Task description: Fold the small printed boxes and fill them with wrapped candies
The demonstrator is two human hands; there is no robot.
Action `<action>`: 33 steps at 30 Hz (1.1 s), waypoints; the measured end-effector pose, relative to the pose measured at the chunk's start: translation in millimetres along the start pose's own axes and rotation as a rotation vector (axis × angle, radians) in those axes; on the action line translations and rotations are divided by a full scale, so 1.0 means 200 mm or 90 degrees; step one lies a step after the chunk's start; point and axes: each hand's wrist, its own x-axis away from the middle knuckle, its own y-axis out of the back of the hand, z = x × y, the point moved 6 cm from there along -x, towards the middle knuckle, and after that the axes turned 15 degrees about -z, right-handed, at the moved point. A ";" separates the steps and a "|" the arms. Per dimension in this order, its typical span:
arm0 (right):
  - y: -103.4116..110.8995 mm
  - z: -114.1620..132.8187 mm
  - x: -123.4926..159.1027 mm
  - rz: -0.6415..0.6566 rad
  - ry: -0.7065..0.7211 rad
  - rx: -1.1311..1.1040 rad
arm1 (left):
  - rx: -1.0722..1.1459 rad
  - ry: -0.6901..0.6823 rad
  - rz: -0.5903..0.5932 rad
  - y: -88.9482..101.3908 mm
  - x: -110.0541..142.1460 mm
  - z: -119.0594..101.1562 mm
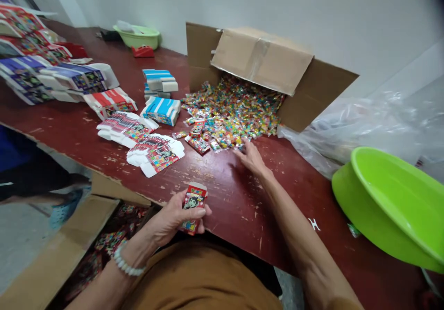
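Note:
My left hand [178,215] is closed around a small red candy box [194,200], its white top flap standing up and the thumb across the front. My right hand [253,158] reaches to the near edge of a heap of small wrapped candies [239,108], fingers stretched out and apart at the closest packets. The heap spills from a cardboard carton [263,55] lying on its side. At the heap's front left lies another red candy box [197,144]. Fanned flat boxes [156,154] are spread on the table left of it.
Blue-and-white carton bundles [161,110] and purple ones [83,76] stand on the dark red table [222,180]. A green basin [385,208] sits at right beside clear plastic [360,125]. Below the left edge, an open box [111,231] holds red packs; a person's leg [38,185] shows there.

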 end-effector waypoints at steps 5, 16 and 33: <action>-0.20 -0.09 -0.16 -0.048 -0.066 0.077 | 0.211 0.069 0.003 0.01 0.02 0.01; 0.08 0.04 0.16 -0.089 -0.072 -0.176 | -0.112 -0.134 -0.121 0.11 -0.05 0.01; -0.01 0.45 0.53 0.309 0.016 -0.388 | 0.069 0.044 0.059 -0.05 0.09 0.09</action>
